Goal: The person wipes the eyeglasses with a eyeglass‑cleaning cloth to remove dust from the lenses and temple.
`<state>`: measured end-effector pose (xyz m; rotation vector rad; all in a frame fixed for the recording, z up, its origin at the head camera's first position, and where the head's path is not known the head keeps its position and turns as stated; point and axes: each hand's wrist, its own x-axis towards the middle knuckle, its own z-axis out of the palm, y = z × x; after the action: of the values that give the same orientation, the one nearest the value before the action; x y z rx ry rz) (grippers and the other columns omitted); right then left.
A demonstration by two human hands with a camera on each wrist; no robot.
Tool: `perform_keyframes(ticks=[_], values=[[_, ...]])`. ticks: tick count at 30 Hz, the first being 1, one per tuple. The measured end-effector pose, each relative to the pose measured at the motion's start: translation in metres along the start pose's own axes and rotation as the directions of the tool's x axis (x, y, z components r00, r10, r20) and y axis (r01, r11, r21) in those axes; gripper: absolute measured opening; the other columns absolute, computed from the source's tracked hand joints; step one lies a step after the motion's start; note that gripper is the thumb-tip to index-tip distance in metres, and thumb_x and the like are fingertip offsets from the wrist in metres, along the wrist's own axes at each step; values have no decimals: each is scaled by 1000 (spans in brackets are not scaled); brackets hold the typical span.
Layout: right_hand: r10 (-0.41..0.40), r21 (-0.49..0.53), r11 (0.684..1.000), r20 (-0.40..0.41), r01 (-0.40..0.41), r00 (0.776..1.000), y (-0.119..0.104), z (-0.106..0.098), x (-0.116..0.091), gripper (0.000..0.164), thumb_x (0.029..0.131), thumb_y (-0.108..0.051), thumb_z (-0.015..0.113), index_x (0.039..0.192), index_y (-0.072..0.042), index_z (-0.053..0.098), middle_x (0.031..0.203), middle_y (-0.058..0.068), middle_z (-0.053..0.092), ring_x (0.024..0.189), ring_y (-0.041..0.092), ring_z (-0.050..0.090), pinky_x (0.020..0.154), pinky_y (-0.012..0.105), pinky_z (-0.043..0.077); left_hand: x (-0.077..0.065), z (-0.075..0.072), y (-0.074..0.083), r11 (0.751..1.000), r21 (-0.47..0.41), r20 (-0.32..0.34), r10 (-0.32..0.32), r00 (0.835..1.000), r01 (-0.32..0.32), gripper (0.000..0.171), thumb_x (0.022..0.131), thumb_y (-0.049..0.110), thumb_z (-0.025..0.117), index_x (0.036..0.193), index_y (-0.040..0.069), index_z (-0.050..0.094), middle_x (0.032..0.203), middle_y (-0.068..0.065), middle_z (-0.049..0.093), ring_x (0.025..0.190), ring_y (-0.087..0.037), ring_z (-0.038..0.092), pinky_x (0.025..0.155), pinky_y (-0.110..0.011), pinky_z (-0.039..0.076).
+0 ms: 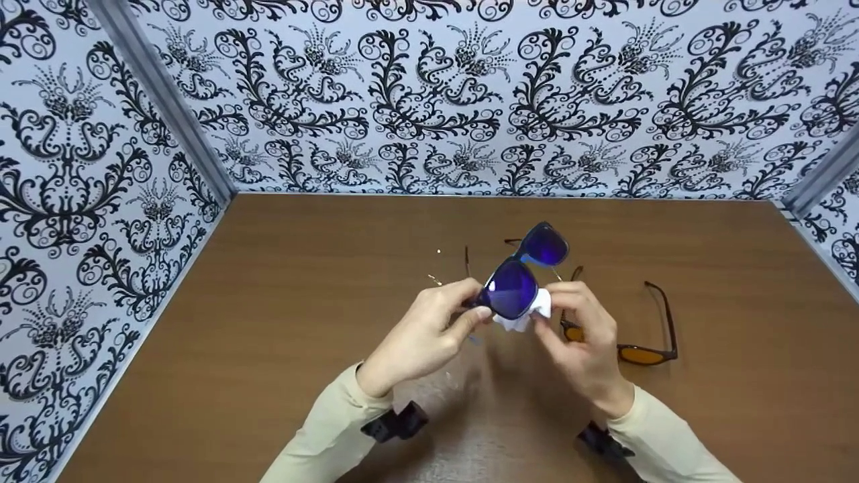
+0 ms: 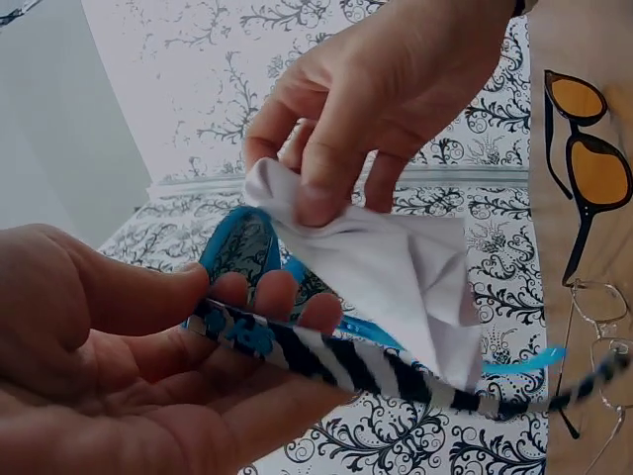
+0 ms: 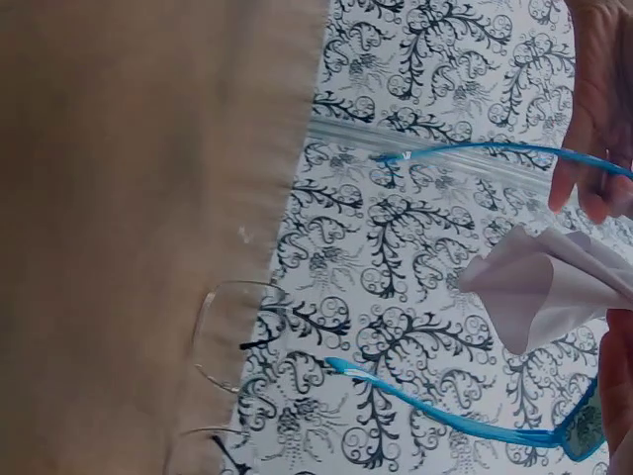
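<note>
In the head view my left hand [image 1: 429, 332] grips a pair of sunglasses [image 1: 513, 288] by one end of the frame, thumb and fingers around the hinge corner. They tilt above the table, with dark blue-violet lenses. The left wrist view shows a zebra-striped temple [image 2: 326, 356] and bright blue plastic on the inner side of the frame. A white cloth [image 2: 386, 267] is pinched between the thumb and fingers of my right hand [image 1: 587, 335]. The cloth lies against the lower edge of the nearer lens, partly hidden behind it.
Glasses with orange lenses [image 1: 644, 355] lie on the brown table [image 1: 282, 295] to the right, partly behind my right hand. Thin-framed clear glasses [image 2: 598, 307] also rest there. Patterned black-and-white panels [image 1: 429, 100] wall the table at the back and sides.
</note>
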<state>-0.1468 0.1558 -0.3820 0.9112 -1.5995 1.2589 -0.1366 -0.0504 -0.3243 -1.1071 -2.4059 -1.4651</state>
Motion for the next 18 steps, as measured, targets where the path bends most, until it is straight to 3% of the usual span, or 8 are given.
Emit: perform_keyframes(ticks=[4,8,11,14,18], values=[[-33,-9,999,3,33,999,3,0,6,28,91,-16,66,83,10,58,87,19,61,82,18,56,74,16,46,1,1,0,999,44,-7,7,1000,-7,2,94,-1,57,94,-2,59,83,-7,63,77,-14,64,71,-20,53],[-75,-58,995,49,78,996,4,1,12,25,92,-16,65,84,8,60,86,17,62,79,20,58,75,16,47,4,6,-4,982,187,-85,15,996,1,3,89,-4,57,89,-2,58,78,-7,63,73,-15,64,67,-22,54],[-100,-118,987,91,110,991,5,3,16,17,90,-11,65,84,5,62,86,16,62,75,22,58,73,16,48,5,11,-7,945,324,-149,0,989,49,5,87,-2,56,84,1,55,71,-2,56,63,-14,54,57,-26,50],[-104,-194,973,123,127,987,6,6,20,7,84,-4,64,86,3,62,88,15,62,72,25,56,68,21,46,6,18,-12,901,420,-169,-42,985,110,9,87,2,54,79,4,53,67,0,47,57,-14,47,49,-31,47],[-66,-297,948,173,116,983,7,9,22,11,78,0,67,87,-1,63,90,12,64,74,28,57,67,32,43,6,25,-19,839,519,-164,-87,983,161,14,89,5,53,75,5,50,63,-2,45,52,-19,50,45,-36,48]])
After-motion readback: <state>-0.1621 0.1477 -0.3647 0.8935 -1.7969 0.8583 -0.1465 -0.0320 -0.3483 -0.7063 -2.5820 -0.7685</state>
